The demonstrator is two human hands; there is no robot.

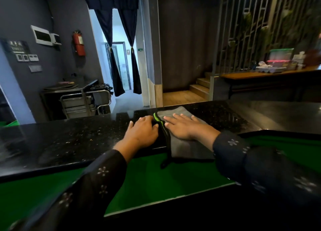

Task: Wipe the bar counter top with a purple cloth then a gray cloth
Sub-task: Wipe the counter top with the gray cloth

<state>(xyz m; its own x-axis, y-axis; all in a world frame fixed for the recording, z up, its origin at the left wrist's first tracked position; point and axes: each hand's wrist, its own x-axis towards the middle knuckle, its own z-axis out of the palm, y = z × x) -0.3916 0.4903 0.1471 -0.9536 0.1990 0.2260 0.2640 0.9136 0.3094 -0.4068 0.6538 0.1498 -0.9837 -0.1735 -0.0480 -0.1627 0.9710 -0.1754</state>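
Head view: the gray cloth [180, 143] lies on the black bar counter top [69, 137], hanging over its near edge. Right hand [184, 126] presses flat on it, fingers straight; left hand [144, 131] pinches its dark, green-striped edge

One gray cloth [178, 116], two hands, one counter [69, 137].

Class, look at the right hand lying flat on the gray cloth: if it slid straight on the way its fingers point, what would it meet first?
The right hand points up-left across the gray cloth; it would probably first reach the cloth's green-and-black edge, then likely the left hand gripping it.
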